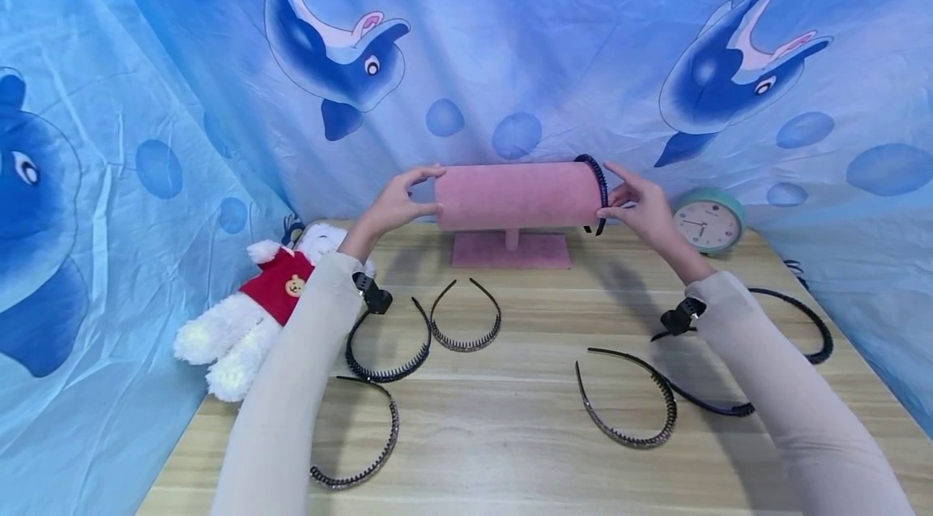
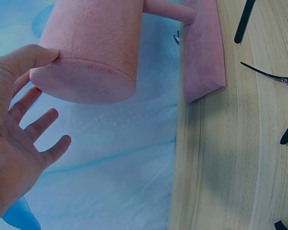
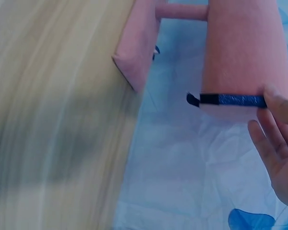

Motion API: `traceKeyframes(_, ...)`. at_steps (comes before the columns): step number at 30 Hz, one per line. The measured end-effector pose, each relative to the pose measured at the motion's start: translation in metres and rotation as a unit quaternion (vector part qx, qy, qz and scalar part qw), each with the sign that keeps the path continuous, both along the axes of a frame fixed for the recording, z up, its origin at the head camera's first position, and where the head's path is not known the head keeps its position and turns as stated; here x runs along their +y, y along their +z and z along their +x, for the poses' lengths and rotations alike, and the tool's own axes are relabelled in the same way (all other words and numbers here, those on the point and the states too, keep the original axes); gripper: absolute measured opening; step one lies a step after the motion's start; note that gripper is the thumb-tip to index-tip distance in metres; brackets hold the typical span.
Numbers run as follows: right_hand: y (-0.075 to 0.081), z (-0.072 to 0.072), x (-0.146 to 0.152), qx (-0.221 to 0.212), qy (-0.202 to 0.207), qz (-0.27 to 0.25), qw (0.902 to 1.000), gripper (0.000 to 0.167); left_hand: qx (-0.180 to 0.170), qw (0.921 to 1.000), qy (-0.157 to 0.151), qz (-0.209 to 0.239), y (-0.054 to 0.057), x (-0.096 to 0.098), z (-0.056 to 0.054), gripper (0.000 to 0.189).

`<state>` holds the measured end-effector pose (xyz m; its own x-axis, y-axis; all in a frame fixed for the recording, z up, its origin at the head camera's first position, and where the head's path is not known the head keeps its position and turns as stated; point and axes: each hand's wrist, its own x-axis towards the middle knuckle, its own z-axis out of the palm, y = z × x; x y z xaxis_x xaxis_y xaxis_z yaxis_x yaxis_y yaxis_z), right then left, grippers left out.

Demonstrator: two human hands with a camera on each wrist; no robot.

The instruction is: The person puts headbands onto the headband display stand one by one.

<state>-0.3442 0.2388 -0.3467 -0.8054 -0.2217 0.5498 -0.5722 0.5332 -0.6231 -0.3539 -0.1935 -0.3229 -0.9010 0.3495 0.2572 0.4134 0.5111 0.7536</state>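
Note:
A pink headband stand (image 1: 513,196), a padded horizontal roll on a post and flat base, stands at the back of the table. My left hand (image 1: 389,206) holds the roll's left end, thumb and index finger at its rim; the other fingers spread apart in the left wrist view. Around the roll's right end sits a dark blue headband (image 3: 240,100), its tips hanging below. My right hand (image 1: 645,212) pinches this headband at its front, the thumb on its band in the right wrist view. Part of the right index finger is hidden there.
Several toothed headbands lie on the wooden table (image 1: 510,451), among them a small one (image 1: 466,347) in front of the stand and one (image 1: 637,441) at front right. A white plush bear (image 1: 240,330) lies left. A green clock (image 1: 709,223) stands behind my right wrist.

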Motion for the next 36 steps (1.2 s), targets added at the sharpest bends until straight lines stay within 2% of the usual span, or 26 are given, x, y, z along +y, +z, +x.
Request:
traceKeyframes(5, 0.01, -0.003, 0.006, -0.025, 0.022, 0.048, 0.9983, 0.079, 0.0, 1.0, -0.002, 0.0, 0.0, 0.001, -0.002, 0.063)
traceKeyframes(9, 0.015, -0.005, 0.008, -0.034, 0.019, 0.082, 0.9959, 0.074, 0.001, 1.0, 0.0, 0.0, 0.0, 0.001, -0.002, 0.063)
traceKeyframes(14, 0.021, -0.006, 0.01, -0.038, 0.027, 0.098, 0.9941, 0.063, 0.003, 1.0, 0.0, -0.001, 0.0, 0.003, -0.003, 0.063)
traceKeyframes(18, 0.028, -0.005, 0.011, -0.068, 0.025, 0.102, 0.9921, 0.055, 0.019, 0.9997, -0.002, -0.014, 0.0, 0.004, -0.002, 0.063)
traceKeyframes(22, 0.035, -0.006, 0.01, -0.093, 0.016, 0.12, 0.9883, 0.055, 0.049, 0.998, -0.008, -0.038, 0.0, 0.004, -0.003, 0.064)
traceKeyframes(27, 0.04, -0.008, 0.009, -0.075, 0.015, 0.147, 0.9861, 0.061, 0.07, 0.9956, -0.014, -0.061, 0.002, 0.005, 0.0, 0.068)
traceKeyframes(33, 0.045, -0.014, 0.008, -0.074, 0.053, 0.156, 0.9836, 0.068, 0.08, 0.9942, -0.022, -0.067, 0.002, 0.005, 0.002, 0.07)
traceKeyframes(36, 0.048, -0.016, 0.007, -0.073, 0.065, 0.168, 0.981, 0.069, 0.074, 0.995, -0.022, -0.063, 0.002, 0.005, 0.002, 0.07)
